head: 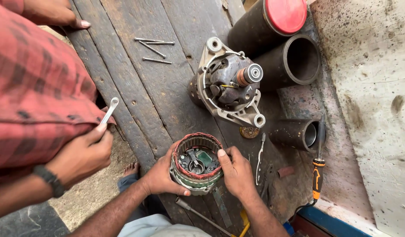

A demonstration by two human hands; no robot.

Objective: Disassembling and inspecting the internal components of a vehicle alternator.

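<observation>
Left hand [160,175] and right hand [235,171] each clasped a side of the stator ring [197,163], right thumb hooked over its copper-wound rim, ring resting on the wooden bench [145,92]. Judgement: keep fingers off the windings; hold it level. Rotor housing [228,83] stood just beyond. A co-worker's hand [81,156] gripped a spanner [109,110].

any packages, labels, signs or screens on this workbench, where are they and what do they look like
No packages, signs or screens show.
Nearest to a package: dark round tube with a red cap, lying at the top of the bench beside an open dark pipe.
Small green plate inside the copper-wound ring, held by the left hand and right hand; too small to tell whether it is a label.
</observation>
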